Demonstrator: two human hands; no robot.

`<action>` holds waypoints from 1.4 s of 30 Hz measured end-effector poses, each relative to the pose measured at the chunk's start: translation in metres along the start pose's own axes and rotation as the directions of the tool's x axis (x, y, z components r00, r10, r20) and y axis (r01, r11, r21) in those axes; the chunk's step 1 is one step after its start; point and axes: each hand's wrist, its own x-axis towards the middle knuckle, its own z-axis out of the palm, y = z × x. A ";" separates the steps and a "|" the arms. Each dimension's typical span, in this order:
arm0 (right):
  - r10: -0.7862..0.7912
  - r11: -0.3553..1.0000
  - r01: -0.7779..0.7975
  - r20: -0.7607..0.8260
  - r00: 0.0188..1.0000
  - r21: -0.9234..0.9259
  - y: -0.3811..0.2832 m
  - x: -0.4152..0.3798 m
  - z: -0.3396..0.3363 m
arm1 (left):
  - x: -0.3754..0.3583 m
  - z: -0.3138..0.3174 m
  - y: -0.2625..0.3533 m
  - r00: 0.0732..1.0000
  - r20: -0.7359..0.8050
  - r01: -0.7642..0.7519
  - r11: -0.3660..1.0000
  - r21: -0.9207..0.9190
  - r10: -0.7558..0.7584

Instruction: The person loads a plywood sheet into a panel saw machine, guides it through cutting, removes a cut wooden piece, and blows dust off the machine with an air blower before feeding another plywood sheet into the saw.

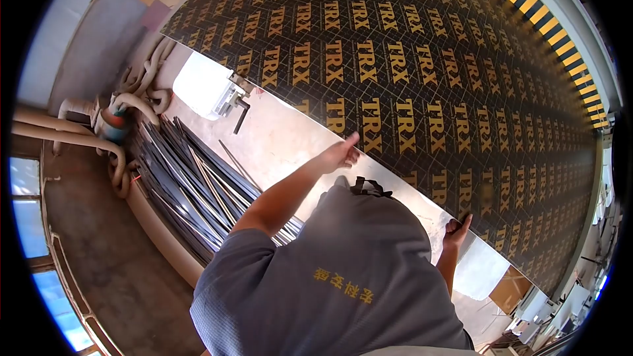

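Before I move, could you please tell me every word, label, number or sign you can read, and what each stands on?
"TRX", in gold, repeated in rows across the board.
"宏科安盛", as far as I can tell, in yellow on the shirt, upside down from this view.
The fine print among the board's TRX marks is too small to read.
The striped strip shows yellow and black bars, no legible words.

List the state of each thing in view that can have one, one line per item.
TRX-printed board: printed face showing, unfolded in one flat sheet
Left hand: at board's edge, thumb extended, grip unclear
Right hand: at board's edge, partly hidden, grip unclear
Crank handle: angled downward, untouched
Long strips: piled loosely, lengthwise
Hoses: bent, tangled
Gray shirt: worn
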 end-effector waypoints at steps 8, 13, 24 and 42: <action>0.005 0.999 -0.004 0.012 1.000 -0.051 0.003 0.004 -0.009 | -0.044 -0.060 0.125 0.856 -0.147 -0.406 0.820 0.404 0.496; 0.033 0.994 -0.036 -0.032 0.999 -0.101 0.001 0.005 -0.009 | 0.003 -0.136 0.126 0.346 -0.340 0.154 0.305 0.940 0.874; 0.031 0.995 -0.037 -0.062 0.998 -0.098 0.002 0.008 -0.008 | 0.011 -0.128 0.118 0.386 -0.402 0.358 0.267 0.895 0.830; 0.043 0.999 -0.047 -0.148 0.988 -0.025 0.002 0.000 0.004 | 0.008 -0.128 0.118 0.345 -0.345 0.343 0.225 0.912 0.873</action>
